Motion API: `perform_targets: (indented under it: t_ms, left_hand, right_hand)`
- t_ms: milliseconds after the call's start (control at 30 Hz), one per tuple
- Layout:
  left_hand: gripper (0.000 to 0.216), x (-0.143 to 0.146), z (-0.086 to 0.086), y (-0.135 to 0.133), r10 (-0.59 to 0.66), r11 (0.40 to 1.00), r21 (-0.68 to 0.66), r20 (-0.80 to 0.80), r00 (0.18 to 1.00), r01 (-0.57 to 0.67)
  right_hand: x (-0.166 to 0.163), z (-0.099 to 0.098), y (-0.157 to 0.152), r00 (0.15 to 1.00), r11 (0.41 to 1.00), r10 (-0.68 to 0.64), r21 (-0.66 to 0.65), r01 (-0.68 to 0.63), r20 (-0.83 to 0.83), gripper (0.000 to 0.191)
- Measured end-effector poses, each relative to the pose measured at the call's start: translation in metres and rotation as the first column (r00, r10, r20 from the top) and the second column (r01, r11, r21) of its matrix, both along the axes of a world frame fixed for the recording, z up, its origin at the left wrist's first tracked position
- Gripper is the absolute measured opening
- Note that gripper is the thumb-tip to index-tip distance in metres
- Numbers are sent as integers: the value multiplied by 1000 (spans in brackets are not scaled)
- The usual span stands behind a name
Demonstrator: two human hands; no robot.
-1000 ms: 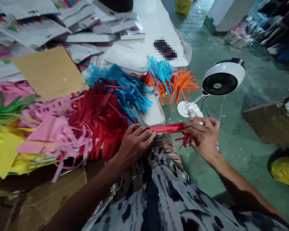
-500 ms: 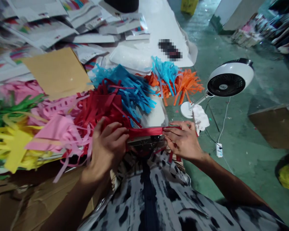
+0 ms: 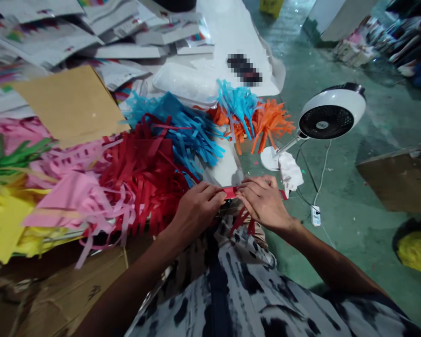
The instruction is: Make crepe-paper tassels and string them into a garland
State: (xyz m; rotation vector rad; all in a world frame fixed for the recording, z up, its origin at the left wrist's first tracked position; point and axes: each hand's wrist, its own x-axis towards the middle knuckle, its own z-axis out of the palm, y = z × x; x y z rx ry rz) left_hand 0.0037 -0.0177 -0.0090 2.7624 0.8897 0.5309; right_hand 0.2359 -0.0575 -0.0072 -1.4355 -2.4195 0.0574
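Observation:
A narrow red strip [image 3: 230, 192], paper or thin cloth, runs between my two hands at the table's near edge. My left hand [image 3: 200, 206] is closed on its left end, and my right hand [image 3: 261, 199] pinches it further right. Past my right fingers a bit of red sticks out, and dark red ribbons [image 3: 244, 221] hang below. Left of my hands lies a heap of dark red fringed tassels [image 3: 143, 173]. Beyond it are blue fringed tassels [image 3: 189, 131], with orange ones [image 3: 274, 122] to the right. My fingertips are partly hidden.
Pink [image 3: 68, 192] and yellow fringes [image 3: 10, 210] cover the table's left side, beside a tan card [image 3: 73, 105]. White packages [image 3: 56, 47] are piled at the back. A white fan [image 3: 331, 112] stands right; a cardboard box [image 3: 396, 182] and power strip [image 3: 315, 216] lie on the floor.
My left hand has moved right, away from the dark red heap and close to my right hand. The stretch of red strip showing between the hands is much shorter.

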Motion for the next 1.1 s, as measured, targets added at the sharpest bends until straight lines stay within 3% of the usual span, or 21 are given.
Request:
perform_targets:
  t_ms: [133,400,667,1100]
  left_hand:
    - [18,-4,1,-3,9,999,38,-6,1000,-8]
    - [9,0,-1,-3,41,999,12,-14,999,-41]
    - [15,-11,3,-10,338,941,2,-53,940,-338]
    - [19,-7,10,-1,441,891,-67,-116,890,-450]
  right_hand:
    - [0,4,1,1000,998,25,-53,-26,-6,26]
    - [-3,2,1,999,999,-21,-38,23,43,26]
    - [-4,8,8,977,981,-134,-116,155,167,26]
    - [-16,19,19,956,964,-180,-150,218,231,21]
